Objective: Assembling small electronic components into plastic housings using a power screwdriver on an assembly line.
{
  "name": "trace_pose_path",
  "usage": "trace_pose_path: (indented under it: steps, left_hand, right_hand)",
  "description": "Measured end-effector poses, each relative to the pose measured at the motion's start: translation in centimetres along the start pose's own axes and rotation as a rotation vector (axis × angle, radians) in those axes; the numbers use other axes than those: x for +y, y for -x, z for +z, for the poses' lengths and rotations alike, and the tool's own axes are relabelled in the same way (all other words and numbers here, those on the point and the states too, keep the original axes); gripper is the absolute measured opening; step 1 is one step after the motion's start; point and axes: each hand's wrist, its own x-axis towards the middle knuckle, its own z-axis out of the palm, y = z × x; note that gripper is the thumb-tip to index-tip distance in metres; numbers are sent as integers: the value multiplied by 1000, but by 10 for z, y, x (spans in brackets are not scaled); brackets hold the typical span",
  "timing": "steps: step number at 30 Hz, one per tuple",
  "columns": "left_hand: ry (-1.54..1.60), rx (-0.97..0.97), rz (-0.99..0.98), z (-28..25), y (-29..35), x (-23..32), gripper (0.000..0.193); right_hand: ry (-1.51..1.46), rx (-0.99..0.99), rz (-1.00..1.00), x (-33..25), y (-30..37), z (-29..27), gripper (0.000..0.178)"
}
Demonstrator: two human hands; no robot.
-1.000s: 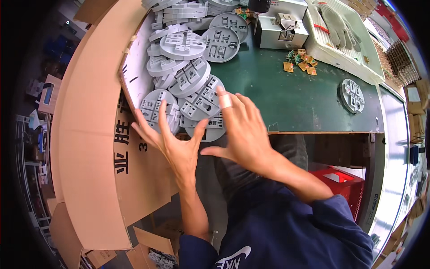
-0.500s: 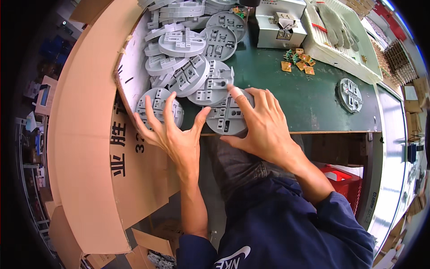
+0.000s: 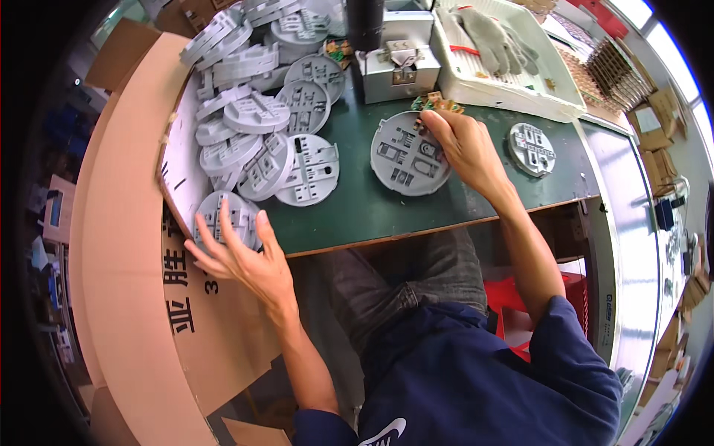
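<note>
1. Holding its fingers well apart, the left hand [image 3: 249,264] is at the near left part of the green worktop [image 3: 349,186]. Its fingers pass in front of a grey base [image 3: 244,215], hiding part of it; if they touch it, I cannot tell.
2. The round grey disc [image 3: 405,156] is just to the left of the right hand [image 3: 470,147], well apart from the left one. The right thumb reaches the disc's far right rim.
3. The other right fingers are bent and partly hidden behind the thumb, so I cannot tell if this hand is clamped on the disc.
4. Left of this disc is a heap of similar discs [image 3: 256,115], overlapping one another; many are partly covered.
5. One more disc [image 3: 532,151] lies alone to the right of the right hand.
6. Small circuit boards [image 3: 439,102] are just beyond the right hand, which covers some of them.
7. Farther, a black cylinder [image 3: 364,26] is cut off by the upper edge, near a silver box [image 3: 405,83] and a white tray [image 3: 535,108] with a grey glove [image 3: 491,44].
</note>
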Motion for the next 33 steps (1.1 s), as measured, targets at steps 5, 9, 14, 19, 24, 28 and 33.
trace_pose_path:
  steps: [5,9,14,19,24,28,33]
  left_hand:
    - [219,181,64,-12,1,23,45]
    - [694,-277,223,-22,-2,92,47]
    - [660,-517,335,10,1,114,54]
    - [657,-544,306,7,17,115,46]
    - [684,-526,240,10,23,116,40]
    - [670,-501,362,2,27,127,32]
    - [853,-590,484,1,39,149,39]
  right_hand:
    - [-120,-252,-256,34,-36,-1,38]
    - [-57,-482,-329,24,-56,8,40]
    - [-104,-366,-445,8,-56,24,38]
    - [-93,-109,-335,34,-23,6,40]
    - [-86,-140,-160,33,10,1,41]
    - [-157,-74,-154,35,-4,13,37]
    - [-389,-126,-283,22,-27,45,27]
